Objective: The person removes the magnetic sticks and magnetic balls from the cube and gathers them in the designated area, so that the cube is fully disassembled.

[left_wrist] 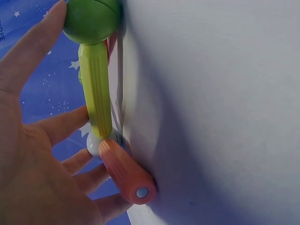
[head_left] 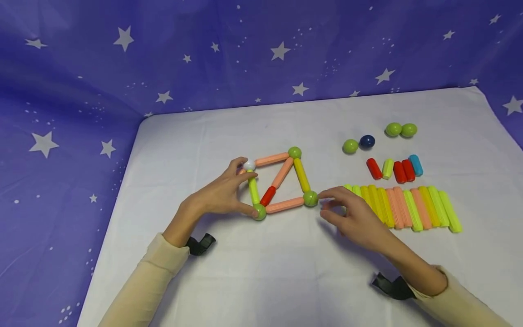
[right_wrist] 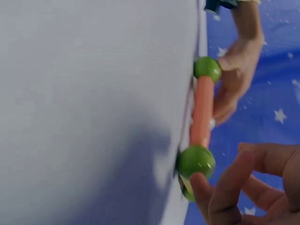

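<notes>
"Tablecloth [head_left: 286,281], white, under everything. What's biggest on it?"

"A four-sided frame [head_left: 285,205] of sticks and balls with a slanting brace, lying near the middle."

"And the fingers?"

"Left hand [head_left: 220,193] grips the frame's left side: thumb on the near green ball [head_left: 260,212], other fingers spread about the white ball [head_left: 249,164]. Right hand [head_left: 359,220] has half-bent fingers, thumb and forefinger apart, holding nothing, just beside the frame's right-hand green ball [head_left: 310,198]. I can't tell whether they touch."

"Loose pieces?"

"All to the right: a row of long sticks [head_left: 393,206], then short sticks [head_left: 398,172], then green balls [head_left: 350,146] and a navy ball [head_left: 367,141]."

"How would the frame handle?"

"Light, I'd guess; smooth, stiff sticks, slick round balls. One orange stick [left_wrist: 124,171] by the left hand ends in a silvery disc [left_wrist: 142,192], perhaps a magnet, so corners may swivel or pop apart. I'd hold it by two balls, spanning one side."
</notes>
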The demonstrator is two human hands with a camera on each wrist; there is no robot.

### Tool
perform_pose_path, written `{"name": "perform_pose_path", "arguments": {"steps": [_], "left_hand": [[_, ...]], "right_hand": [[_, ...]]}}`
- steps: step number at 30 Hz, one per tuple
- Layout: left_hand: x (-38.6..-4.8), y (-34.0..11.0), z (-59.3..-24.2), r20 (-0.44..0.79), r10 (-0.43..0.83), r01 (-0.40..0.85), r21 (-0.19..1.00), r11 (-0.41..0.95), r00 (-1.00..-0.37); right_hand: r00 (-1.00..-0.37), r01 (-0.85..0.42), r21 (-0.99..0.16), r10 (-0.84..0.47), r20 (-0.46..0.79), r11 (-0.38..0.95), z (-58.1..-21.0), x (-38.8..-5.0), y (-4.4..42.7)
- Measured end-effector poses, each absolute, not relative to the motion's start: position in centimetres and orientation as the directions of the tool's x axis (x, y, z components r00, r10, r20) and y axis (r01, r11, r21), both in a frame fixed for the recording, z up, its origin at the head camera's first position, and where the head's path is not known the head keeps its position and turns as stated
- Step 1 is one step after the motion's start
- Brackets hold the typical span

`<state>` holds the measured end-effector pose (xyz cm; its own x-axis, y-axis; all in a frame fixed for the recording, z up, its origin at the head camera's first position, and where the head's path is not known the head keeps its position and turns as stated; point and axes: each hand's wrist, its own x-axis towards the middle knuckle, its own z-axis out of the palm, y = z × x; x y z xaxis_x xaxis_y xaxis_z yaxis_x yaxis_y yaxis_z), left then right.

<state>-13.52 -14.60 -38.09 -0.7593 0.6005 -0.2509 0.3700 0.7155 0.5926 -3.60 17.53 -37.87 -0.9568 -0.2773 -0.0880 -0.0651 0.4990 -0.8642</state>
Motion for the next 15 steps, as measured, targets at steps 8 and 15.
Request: {"name": "perform_pose_path", "arguments": {"steps": [8, 15], "left_hand": [[-13.4, -14.3, -37.8, -0.27, 0.583, 0.35, 0.585, 0.732, -0.767], [-13.1, -14.5, -37.3, -0.282, 0.576, 0.349, 0.571, 0.743, -0.767]], "right_hand": [[-0.938, -0.085, -0.802, -0.319, -0.137, 0.592, -38.4, -6.2, 15.9], [-0.936, -0.082, -0.726, -0.303, -0.179, 0.683, -38.4, -7.6, 15.4]]}}
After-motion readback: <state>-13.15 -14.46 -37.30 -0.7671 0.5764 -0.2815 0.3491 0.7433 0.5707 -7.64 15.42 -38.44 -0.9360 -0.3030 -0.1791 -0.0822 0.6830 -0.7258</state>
